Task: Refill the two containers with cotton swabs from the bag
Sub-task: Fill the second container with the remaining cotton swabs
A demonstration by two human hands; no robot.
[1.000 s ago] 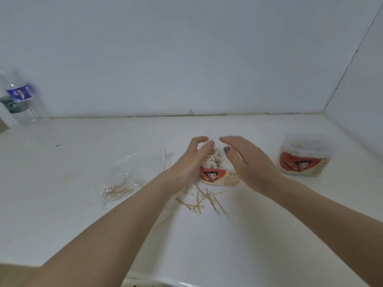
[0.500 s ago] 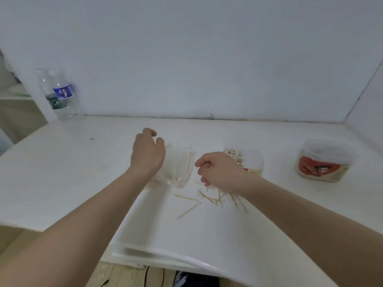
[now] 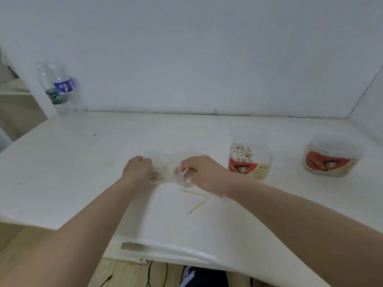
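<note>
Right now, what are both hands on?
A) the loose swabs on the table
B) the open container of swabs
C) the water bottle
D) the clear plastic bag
D: the left hand and right hand both grip the clear plastic bag, beside the open container.

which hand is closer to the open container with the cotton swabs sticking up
Right. The right hand grips the plastic bag just left of the open container, a small gap apart. The left hand has its grip on the bag's far side, farther left.
</note>
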